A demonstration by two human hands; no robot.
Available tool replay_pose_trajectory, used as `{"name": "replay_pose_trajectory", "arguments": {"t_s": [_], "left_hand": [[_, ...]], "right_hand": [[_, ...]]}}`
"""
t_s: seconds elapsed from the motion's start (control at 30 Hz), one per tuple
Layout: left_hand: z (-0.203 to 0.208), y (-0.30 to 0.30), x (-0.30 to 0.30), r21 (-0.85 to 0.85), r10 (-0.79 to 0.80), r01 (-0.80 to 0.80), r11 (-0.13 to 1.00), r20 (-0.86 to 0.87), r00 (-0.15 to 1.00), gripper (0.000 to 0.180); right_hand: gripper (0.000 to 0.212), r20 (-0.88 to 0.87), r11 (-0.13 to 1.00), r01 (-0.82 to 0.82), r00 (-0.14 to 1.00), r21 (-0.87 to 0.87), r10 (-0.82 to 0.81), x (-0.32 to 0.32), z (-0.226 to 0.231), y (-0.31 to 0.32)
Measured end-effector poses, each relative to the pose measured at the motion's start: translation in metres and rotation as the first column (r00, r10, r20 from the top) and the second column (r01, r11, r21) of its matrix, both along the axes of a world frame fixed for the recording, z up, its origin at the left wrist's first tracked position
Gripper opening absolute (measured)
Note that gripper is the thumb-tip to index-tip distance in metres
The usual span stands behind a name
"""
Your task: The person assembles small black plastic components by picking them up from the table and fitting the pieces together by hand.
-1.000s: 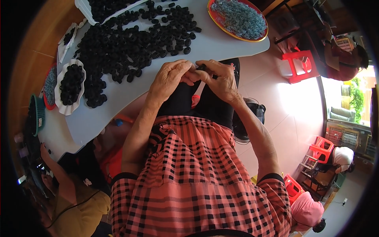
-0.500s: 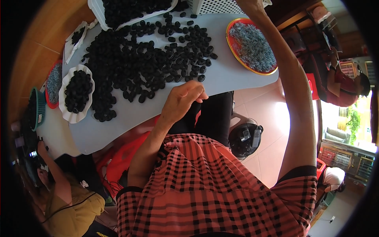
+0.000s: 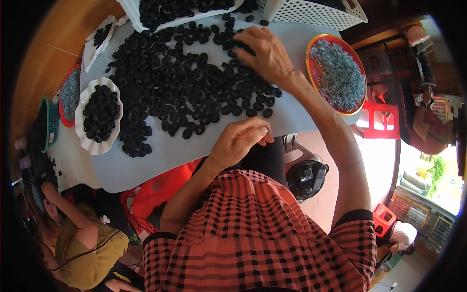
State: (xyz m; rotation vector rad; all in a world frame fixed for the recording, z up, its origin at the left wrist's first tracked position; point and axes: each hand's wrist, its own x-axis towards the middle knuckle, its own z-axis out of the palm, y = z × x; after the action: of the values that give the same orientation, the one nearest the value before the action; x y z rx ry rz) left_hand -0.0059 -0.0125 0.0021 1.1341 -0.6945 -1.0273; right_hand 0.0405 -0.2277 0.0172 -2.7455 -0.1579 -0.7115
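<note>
My right hand [image 3: 266, 54] reaches over the far right part of a spread heap of small black ribbed round pieces [image 3: 187, 82]. Its thumb and fingers are apart, with black pieces right under the fingertips; none is visibly gripped. In front of the table's near edge, my left hand [image 3: 239, 142] is closed, thumb against curled fingers. Whatever lies inside it, if anything, is hidden. The black pieces cover much of the pale grey table [image 3: 151, 168], some standing on edge and some lying flat.
A red plate with yellow rim [image 3: 311, 73] holds small silvery bits at right. White baskets [image 3: 316, 18] and a white tub [image 3: 194, 17] stand behind. At left are a scalloped white dish [image 3: 81, 131], a red tray [image 3: 63, 114] and a green basket [image 3: 50, 124]. Another person [image 3: 92, 248] sits lower left.
My right hand has come from the white basket at the far edge back over the black pieces. My left hand remains closed near the table's edge. The whole view has shifted slightly.
</note>
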Motion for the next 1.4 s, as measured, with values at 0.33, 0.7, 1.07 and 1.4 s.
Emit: {"name": "replay_pose_trajectory", "arguments": {"t_s": [0.33,0.7,1.07,1.4], "left_hand": [[0.001,0.002,0.006,-0.001,-0.057,0.057,0.998,-0.128,0.99,0.022],[-0.001,0.001,0.01,0.018,-0.032,0.038,0.999,-0.266,0.963,0.026],[-0.006,0.0,0.009,-0.076,-0.031,0.006,0.997,-0.327,0.945,0.026],[0.009,0.01,0.009,-0.005,-0.028,0.028,1.0,-0.159,0.987,0.019]], "right_hand": [[0.015,-0.185,0.92,-0.079,0.969,0.384,0.161,-0.032,0.016,0.042],[0.017,-0.094,0.82,0.167,0.986,0.548,-0.138,-0.054,0.024,0.013],[0.018,-0.002,0.855,0.089,0.995,0.51,-0.102,-0.084,0.012,0.024],[0.015,-0.065,0.855,-0.009,0.997,0.518,0.05,-0.077,0.015,0.045]]}}
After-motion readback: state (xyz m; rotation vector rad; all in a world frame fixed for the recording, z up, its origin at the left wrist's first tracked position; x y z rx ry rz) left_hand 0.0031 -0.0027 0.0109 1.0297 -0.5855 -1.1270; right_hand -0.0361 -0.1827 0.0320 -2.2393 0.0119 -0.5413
